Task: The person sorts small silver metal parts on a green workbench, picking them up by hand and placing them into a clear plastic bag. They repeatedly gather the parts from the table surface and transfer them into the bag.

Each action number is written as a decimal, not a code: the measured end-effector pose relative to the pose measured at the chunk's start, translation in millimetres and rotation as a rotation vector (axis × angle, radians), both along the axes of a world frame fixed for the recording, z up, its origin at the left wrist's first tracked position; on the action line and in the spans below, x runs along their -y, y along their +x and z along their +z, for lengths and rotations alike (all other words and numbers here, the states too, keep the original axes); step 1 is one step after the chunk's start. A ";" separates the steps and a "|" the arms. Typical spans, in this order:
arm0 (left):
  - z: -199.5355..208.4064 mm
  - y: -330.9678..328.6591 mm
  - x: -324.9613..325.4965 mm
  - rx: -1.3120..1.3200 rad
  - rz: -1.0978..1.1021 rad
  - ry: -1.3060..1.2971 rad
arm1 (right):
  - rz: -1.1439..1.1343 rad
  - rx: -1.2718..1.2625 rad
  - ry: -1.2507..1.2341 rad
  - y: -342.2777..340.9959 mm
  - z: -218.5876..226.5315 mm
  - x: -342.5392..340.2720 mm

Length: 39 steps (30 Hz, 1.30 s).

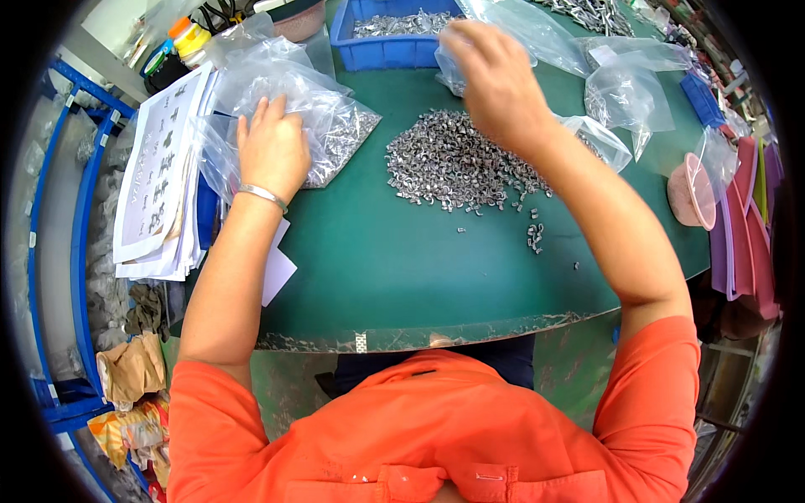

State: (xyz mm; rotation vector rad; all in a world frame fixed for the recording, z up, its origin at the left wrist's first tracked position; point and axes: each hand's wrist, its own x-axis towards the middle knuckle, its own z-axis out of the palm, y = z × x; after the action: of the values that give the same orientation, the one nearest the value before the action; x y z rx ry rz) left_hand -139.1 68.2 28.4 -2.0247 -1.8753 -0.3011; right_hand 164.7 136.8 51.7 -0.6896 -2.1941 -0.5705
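My left hand (273, 152), with a silver bangle at the wrist, is on a clear plastic bag (344, 134) of small metal parts at the left of the table. Its thumb and index finger look closed on the film; the outer fingers are spread. My right hand (495, 80) hovers beyond a heap of small grey metal clips (461, 159), near the blue bin's right corner. Motion smears its fingers, and whether they hold anything is unclear. Part of a clear bag (450, 71) shows beside it. A few clips (535, 236) lie loose in front of the heap.
A blue bin (387, 57) with metal pieces stands at the back of the green table (377, 268). Printed sheets (159, 168) are stacked at left, near blue shelving (77, 251). More clear bags (625, 92) lie back right. A pink cup (689, 193) stands at the right edge.
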 end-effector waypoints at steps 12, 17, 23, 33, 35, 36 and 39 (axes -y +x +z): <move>30.6 17.6 29.1 0.084 -0.224 0.169 | 0.295 0.212 -0.715 13.5 -46.6 118.2; 53.3 83.8 36.6 0.470 -0.635 0.287 | 0.281 -0.006 -0.907 44.5 -30.1 138.9; 44.1 150.7 -59.2 0.309 -0.371 -0.259 | 0.184 0.062 -0.814 40.3 -34.3 143.7; 22.7 104.4 -65.6 0.354 -0.446 0.136 | 0.084 -0.062 -0.857 62.5 -45.2 198.5; 28.3 125.2 6.0 0.381 -0.684 0.143 | 0.023 -0.076 -0.831 62.1 -48.8 204.9; 28.9 126.3 35.6 0.427 -0.704 0.029 | 0.016 -0.079 -0.815 60.2 -48.3 208.0; -5.0 121.4 91.7 0.493 -0.914 -0.227 | 0.073 -0.053 -0.844 56.4 -46.2 220.9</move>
State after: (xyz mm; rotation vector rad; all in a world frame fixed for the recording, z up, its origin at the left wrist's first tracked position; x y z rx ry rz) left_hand -17.6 -23.5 23.5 -3.0820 -1.0738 -0.9153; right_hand 221.1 -84.0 5.5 -1.0146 -2.3612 0.4559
